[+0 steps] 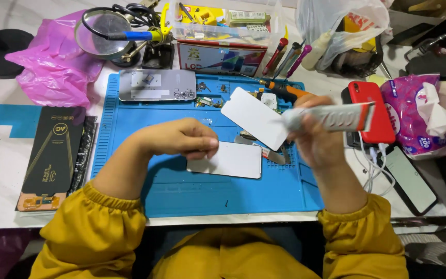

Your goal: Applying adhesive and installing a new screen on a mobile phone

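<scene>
My left hand [181, 138] rests with curled fingers on a white rectangular panel [233, 161] lying flat on the blue work mat [181, 191]. My right hand [318, 139] is raised above the mat's right side and grips a white squeeze tube [336, 117] held sideways. The same hand also holds a second white panel [254, 118], tilted up off the mat. A silver phone back [157, 85] lies at the mat's far left corner, and small parts sit beside it.
A red phone [371, 111] and a dark phone [411, 178] lie right of the mat. A tissue pack [419, 116] sits far right. A black box [52, 150] is at left, a pink bag [52, 67] behind it. Magnifier lamp [104, 33] and screwdrivers [285, 54] stand at the back.
</scene>
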